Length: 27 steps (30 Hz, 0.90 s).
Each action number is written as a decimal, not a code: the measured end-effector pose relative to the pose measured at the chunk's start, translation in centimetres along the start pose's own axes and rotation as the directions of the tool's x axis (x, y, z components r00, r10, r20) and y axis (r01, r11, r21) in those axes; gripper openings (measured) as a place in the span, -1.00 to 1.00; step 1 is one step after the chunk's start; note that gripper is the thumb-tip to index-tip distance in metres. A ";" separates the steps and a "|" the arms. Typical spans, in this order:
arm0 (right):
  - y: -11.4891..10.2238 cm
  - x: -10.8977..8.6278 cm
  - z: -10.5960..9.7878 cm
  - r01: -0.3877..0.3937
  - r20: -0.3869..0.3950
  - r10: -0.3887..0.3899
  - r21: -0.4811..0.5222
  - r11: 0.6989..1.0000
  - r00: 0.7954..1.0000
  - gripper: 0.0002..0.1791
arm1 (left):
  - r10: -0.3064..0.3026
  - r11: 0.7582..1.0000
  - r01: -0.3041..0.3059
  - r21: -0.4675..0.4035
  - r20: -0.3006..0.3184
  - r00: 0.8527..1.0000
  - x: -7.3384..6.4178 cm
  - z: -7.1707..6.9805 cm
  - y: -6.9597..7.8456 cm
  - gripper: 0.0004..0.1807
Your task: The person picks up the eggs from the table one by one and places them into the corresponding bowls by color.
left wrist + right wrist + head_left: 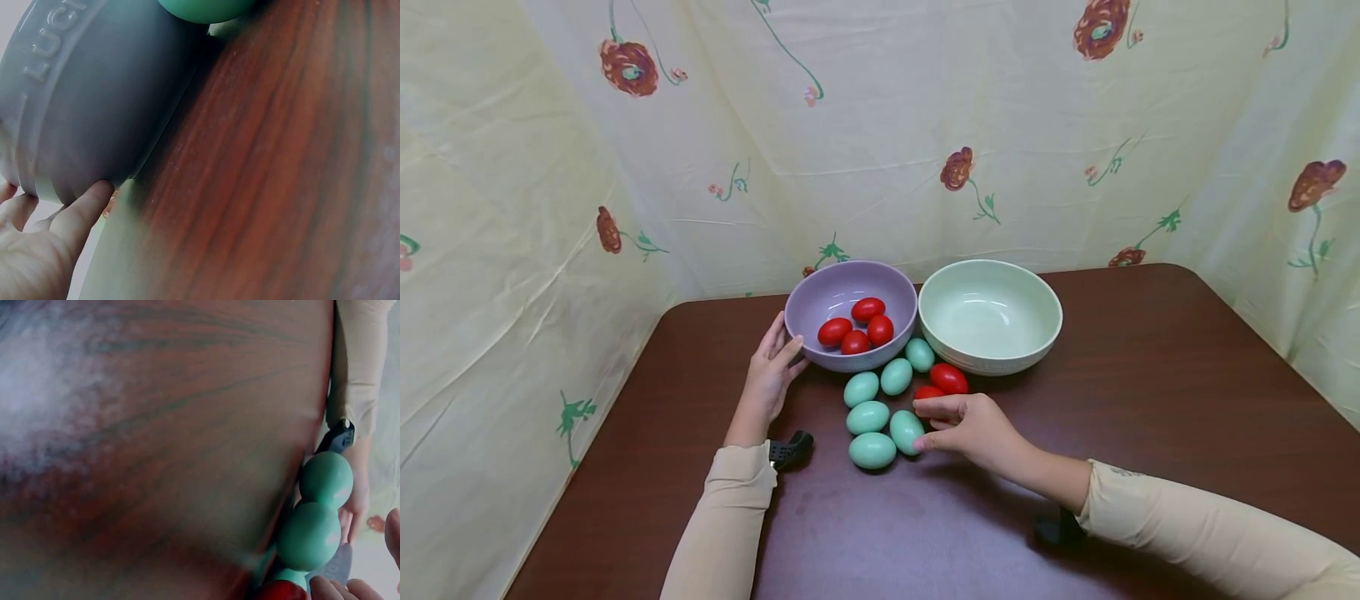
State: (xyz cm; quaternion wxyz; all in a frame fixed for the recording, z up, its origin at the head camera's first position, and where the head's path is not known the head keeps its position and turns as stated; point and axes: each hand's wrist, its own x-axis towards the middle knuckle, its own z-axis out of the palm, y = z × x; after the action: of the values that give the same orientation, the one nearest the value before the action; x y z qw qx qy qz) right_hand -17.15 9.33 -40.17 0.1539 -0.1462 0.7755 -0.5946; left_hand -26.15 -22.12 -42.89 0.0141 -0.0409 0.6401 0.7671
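Note:
Several red eggs (835, 332) lie inside a purple bowl (851, 362). My left hand (769, 373) rests against the bowl's left side, its fairly straight fingers touching the outer wall in the left wrist view and its thumb at the rim. Over the table, my right hand (977, 429) reaches in from the right with thumb and fingers apart. Its fingertips are right at a partly hidden red egg (927, 392); another red egg (949, 378) lies just beyond. The thumb tip overlaps the edge of a green egg (906, 432).
A pale green bowl (992, 360) stands beside the purple one at the back of the brown table (1187, 392). Several other green eggs (872, 451) sit in front of the bowls. A flowered cloth (880, 150) hangs behind the table.

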 end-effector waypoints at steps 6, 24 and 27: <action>0.3 0.0 0.2 0.001 -0.007 -0.001 -0.010 1.000 1.000 -0.35 | 0.005 1.000 -0.005 -0.005 0.000 1.000 0.0 0.0 0.0 -0.27; 0.0 0.8 1.4 0.119 0.002 -0.127 -0.363 0.924 0.992 -0.38 | -0.004 1.000 0.004 0.017 0.004 1.000 -0.2 0.0 0.1 -0.25; -0.1 0.8 1.4 0.135 0.007 -0.144 -0.400 0.907 0.990 -0.39 | -0.002 1.000 0.001 0.019 0.006 1.000 -0.1 0.0 0.1 -0.25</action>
State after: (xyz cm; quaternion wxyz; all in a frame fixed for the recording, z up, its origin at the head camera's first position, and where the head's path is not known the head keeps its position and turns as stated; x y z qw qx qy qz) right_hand -17.34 7.79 -40.51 0.0692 -0.2227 0.8697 -0.4351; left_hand -26.03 -22.12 -42.81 0.0169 -0.0390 0.6473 0.7610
